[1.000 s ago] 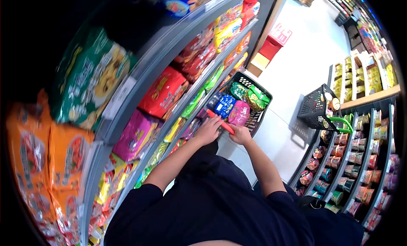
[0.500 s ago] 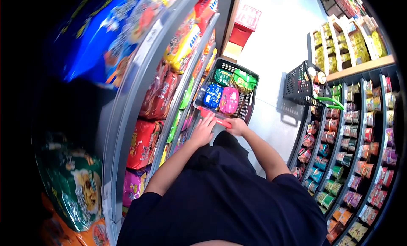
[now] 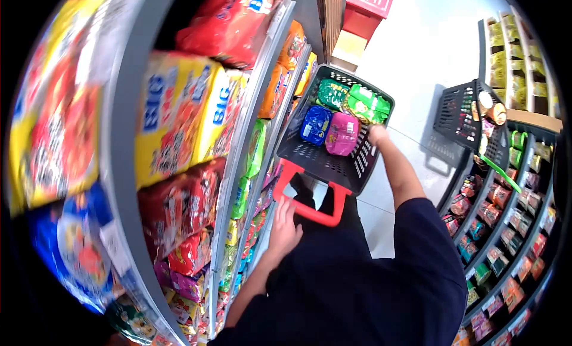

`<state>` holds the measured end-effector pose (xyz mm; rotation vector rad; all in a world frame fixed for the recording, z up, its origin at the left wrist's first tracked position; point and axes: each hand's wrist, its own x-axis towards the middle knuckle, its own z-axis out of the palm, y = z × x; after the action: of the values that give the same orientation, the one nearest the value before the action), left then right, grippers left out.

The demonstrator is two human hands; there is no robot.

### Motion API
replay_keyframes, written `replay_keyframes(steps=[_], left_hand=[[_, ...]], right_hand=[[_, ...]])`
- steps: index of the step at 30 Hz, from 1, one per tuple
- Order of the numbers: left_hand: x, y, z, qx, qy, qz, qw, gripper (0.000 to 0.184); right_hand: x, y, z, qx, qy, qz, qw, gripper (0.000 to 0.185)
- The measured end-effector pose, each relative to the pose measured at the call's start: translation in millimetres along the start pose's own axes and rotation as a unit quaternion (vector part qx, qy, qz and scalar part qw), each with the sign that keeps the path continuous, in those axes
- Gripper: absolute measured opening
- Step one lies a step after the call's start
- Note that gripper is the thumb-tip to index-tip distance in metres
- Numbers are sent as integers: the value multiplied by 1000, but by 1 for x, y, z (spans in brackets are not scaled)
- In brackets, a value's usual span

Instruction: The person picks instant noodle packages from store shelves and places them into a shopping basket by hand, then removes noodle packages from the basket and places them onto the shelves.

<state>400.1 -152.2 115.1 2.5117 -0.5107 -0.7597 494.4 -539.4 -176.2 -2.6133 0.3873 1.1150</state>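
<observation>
A black shopping basket [image 3: 361,178] with perforated sides stands before me, its red handle [image 3: 322,218] lowered toward my body. Four packs is the sort of load inside: a green pack [image 3: 332,94], a bright green pack [image 3: 367,104], a blue pack [image 3: 316,125] and a pink pack [image 3: 342,134]. My left hand [image 3: 285,231] is open beside the handle's left corner, fingers extended; whether they touch it is unclear. At the basket's right rim, close to the bright green pack, is my right hand [image 3: 376,133]. Its fingers are mostly hidden, so its grip cannot be made out.
On the left, shelves hold yellow noodle packs [image 3: 173,113], red packs [image 3: 229,27] and several other colours. A second black basket [image 3: 462,110] with a green handle [image 3: 500,174] is at the right, near racks of cup noodles [image 3: 512,239]. Ahead is a red box [image 3: 362,24].
My right hand has left the handle and moved forward to the basket's right rim. The handle has swung down toward me. My left hand has drawn back, and the view has shifted.
</observation>
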Motion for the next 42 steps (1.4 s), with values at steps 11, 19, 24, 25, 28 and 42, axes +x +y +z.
replay_keyframes(steps=[11,19,24,25,28,42], left_hand=[[24,22,19,69,-82,-98,989,74],[24,26,7,-55,-120,-147,980,69],[0,2,20,-101,-13,-32,994,62],[-4,-6,23,-140,8,-7,990,61],[-14,-25,11,-264,92,23,960,58],[-258,-27,-155,-261,368,99,887,98]], right_hand=[[125,42,-3,-217,146,38,964,23],[73,2,-8,-117,152,-105,976,19],[-28,-62,-33,44,286,-210,934,18],[-46,-67,-38,107,311,-236,914,16],[-154,-112,-100,253,296,-277,879,11],[-535,-336,-266,143,18,-743,654,12]])
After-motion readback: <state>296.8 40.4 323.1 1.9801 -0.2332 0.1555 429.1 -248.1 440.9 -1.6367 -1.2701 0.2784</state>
